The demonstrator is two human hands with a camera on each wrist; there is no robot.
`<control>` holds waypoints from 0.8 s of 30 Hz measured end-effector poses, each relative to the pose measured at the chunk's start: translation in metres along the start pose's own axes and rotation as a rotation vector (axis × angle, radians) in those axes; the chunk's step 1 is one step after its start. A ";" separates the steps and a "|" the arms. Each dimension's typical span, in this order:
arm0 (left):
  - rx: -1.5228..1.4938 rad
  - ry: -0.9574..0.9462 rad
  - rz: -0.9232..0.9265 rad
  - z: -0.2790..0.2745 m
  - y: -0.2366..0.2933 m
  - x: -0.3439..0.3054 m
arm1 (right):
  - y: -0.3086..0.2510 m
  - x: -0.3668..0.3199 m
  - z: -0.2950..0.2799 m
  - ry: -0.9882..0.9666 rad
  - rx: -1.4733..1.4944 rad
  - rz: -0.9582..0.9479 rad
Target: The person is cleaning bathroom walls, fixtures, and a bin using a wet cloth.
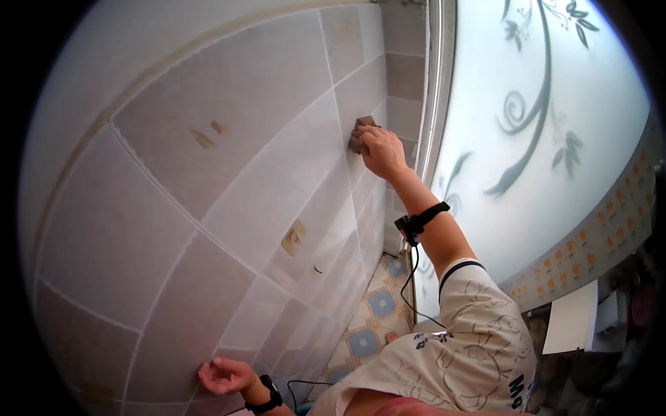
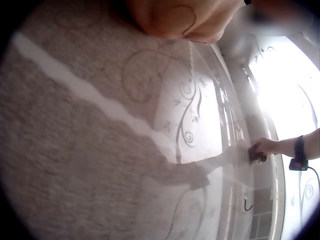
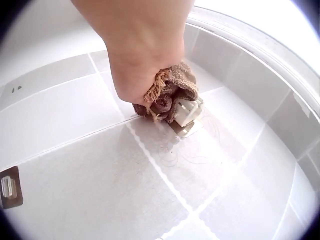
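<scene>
My right hand (image 1: 381,149) is stretched up to the grey tiled wall (image 1: 270,173) and grips a bunched brown cloth (image 1: 358,137) against it. In the right wrist view the cloth (image 3: 175,85) is crumpled, with frayed light threads. It presses beside a small white plastic wall mount (image 3: 187,112) that partly shows below it. The fingers are mostly hidden behind the wrist there. Low on the left, my left hand (image 1: 227,376) is held beside the tiles with its fingers loosely curled and nothing in them.
A frosted glass panel (image 1: 527,125) with a leaf pattern stands on the right behind a metal frame. Another wall mount (image 1: 293,238) and a small dark hook (image 1: 318,269) sit lower on the tiles. Patterned floor tiles (image 1: 381,305) show below; a white board (image 1: 572,319) is at the right.
</scene>
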State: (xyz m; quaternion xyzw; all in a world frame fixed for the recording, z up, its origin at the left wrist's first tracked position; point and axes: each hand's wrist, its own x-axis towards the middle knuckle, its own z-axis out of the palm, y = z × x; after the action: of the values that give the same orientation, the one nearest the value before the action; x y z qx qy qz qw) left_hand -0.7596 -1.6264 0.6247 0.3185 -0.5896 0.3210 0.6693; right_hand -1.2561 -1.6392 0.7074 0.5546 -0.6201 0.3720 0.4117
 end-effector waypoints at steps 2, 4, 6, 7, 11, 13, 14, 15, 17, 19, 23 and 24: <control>-0.045 -0.005 -0.060 -0.002 -0.003 -0.001 | -0.007 -0.005 -0.013 -0.039 0.009 -0.088; 0.023 -0.051 -0.020 -0.003 -0.004 0.001 | -0.032 -0.015 -0.038 -0.603 0.124 0.069; 0.049 -0.059 0.067 -0.005 -0.005 0.004 | -0.022 -0.034 -0.035 -0.658 0.143 0.192; 0.078 -0.073 0.151 -0.003 -0.004 0.006 | -0.009 -0.041 -0.029 -0.284 0.279 0.302; 0.096 -0.108 0.094 -0.005 -0.004 0.000 | 0.019 -0.008 -0.030 0.431 0.248 0.457; 0.020 0.019 0.044 0.001 0.002 0.005 | 0.034 -0.012 0.002 0.246 0.266 0.548; 0.020 0.016 0.053 0.005 0.004 0.006 | 0.041 -0.020 0.024 0.054 0.279 0.625; 0.034 0.018 0.057 0.004 0.000 0.005 | 0.040 -0.032 0.034 0.224 0.517 0.819; 0.052 0.018 0.058 0.005 0.000 0.001 | 0.043 -0.051 0.046 0.250 0.766 1.073; 0.085 -0.061 -0.038 -0.003 -0.002 -0.001 | 0.036 -0.093 0.060 0.085 0.794 1.203; 0.081 -0.029 0.028 0.003 -0.004 -0.002 | 0.008 -0.157 0.077 -0.263 0.387 0.909; 0.102 -0.049 0.029 0.002 -0.003 -0.001 | 0.017 -0.163 0.087 -0.004 0.396 1.094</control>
State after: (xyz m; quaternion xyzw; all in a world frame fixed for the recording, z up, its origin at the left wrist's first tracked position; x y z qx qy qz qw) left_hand -0.7591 -1.6299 0.6238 0.3513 -0.5934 0.3524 0.6327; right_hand -1.2740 -1.6554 0.5230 0.2205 -0.7358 0.6386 0.0467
